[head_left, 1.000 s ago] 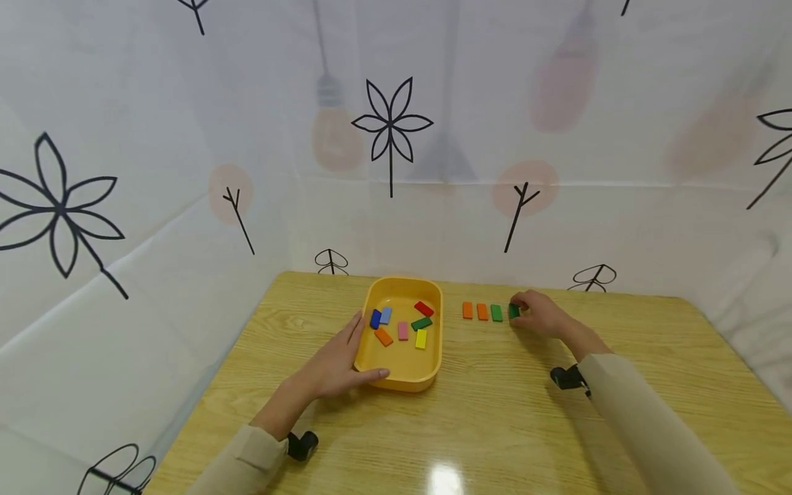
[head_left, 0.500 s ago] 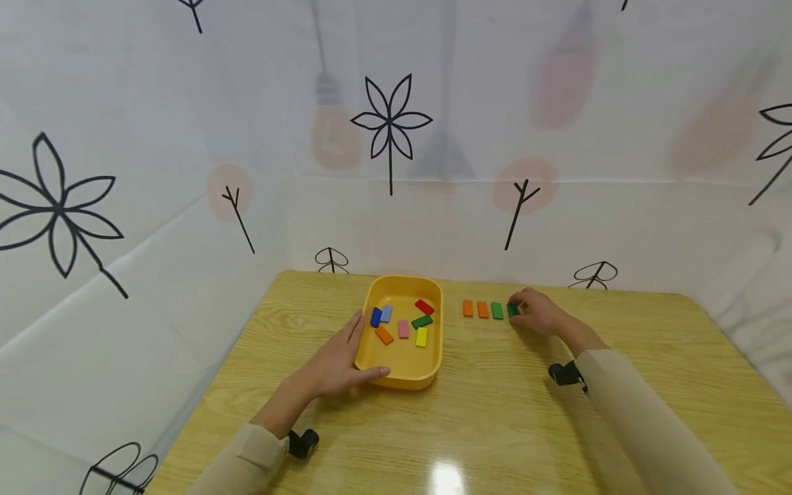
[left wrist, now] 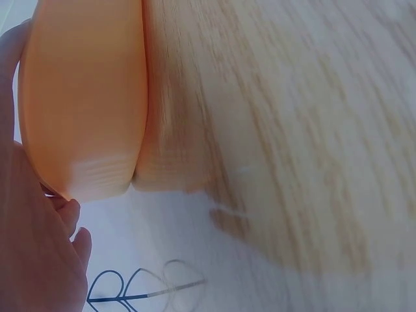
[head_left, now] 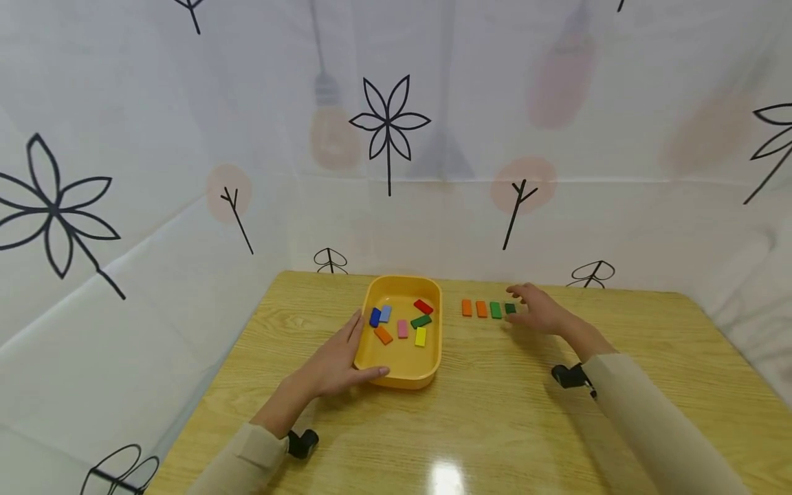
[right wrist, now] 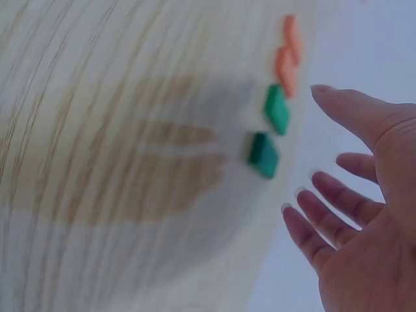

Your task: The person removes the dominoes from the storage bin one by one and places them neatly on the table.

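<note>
My left hand [head_left: 331, 361] holds the near left part of a yellow plastic tray [head_left: 405, 368], its thumb at the near rim and its fingers along the left side. In the left wrist view the hand [left wrist: 39, 240] lies against the tray's outer wall [left wrist: 84, 97]. My right hand [head_left: 540, 313] is spread beside a small dark green block [head_left: 510, 309], at the right end of a short row. To its left lie a lighter green block [head_left: 496, 310] and two orange blocks, one [head_left: 481, 309] next to the other [head_left: 467, 308]. The right wrist view shows the fingers apart from the dark green block [right wrist: 264, 155].
Inside the tray lie several loose blocks, among them red [head_left: 423, 306], green [head_left: 421, 321], yellow [head_left: 421, 337], pink [head_left: 403, 328], orange [head_left: 383, 335] and dark blue [head_left: 375, 317]. A patterned white curtain [head_left: 433, 227] hangs behind the wooden table [head_left: 495, 412].
My right hand has let go of the dark green block, and its fingers have spread. The block lies at the right end of the row. The left hand and tray have stayed put.
</note>
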{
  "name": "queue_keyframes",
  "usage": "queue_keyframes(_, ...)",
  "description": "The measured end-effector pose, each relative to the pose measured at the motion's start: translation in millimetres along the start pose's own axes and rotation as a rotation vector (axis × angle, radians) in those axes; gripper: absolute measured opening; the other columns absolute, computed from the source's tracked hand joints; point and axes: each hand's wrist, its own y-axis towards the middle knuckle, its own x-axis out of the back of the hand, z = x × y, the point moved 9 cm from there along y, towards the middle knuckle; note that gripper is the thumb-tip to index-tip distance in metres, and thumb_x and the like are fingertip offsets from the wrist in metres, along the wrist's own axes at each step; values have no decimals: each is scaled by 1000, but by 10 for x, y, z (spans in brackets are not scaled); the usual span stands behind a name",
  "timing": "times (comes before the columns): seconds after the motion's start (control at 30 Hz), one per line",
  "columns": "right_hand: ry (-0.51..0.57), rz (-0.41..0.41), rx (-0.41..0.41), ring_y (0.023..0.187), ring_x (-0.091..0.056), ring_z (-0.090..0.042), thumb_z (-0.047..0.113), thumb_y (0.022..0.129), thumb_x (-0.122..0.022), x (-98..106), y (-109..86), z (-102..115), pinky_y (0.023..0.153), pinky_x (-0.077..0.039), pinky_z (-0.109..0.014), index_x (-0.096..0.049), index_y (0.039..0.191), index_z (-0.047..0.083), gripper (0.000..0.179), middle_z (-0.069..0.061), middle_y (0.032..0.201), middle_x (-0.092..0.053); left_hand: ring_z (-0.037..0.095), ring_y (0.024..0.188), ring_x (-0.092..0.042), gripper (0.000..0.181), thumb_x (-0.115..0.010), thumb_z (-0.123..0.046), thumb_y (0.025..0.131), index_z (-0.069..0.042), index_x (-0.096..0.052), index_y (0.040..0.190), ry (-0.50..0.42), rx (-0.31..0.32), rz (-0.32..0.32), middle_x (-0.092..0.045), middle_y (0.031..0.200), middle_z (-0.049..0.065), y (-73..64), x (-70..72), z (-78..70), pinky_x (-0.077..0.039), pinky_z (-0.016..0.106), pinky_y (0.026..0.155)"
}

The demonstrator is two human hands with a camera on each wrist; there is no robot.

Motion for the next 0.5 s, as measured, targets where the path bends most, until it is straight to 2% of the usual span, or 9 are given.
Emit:
queue_keyframes(0.27,-16,-54,102,121,-51,-52,20,99,-70,98,-61,553,94,-50,-61,-45,145,-10,60,-32,135,-50,25,157,-17,122,-48,-88,84,-12,1,166,-4,0,-4,0,173,3,2,-6,11,-24,46,124)
queue_keyframes(0.5,12,-46,158,124,-52,-45,25,99,-71,-9,-27,884,98,-49,-61,-48,146,-5,60,-24,137,-52,25,157,-17,122,-48,-88,84,-12,0,166,-4,1,-5,0,173,3,-5,-1,6,-24,46,124)
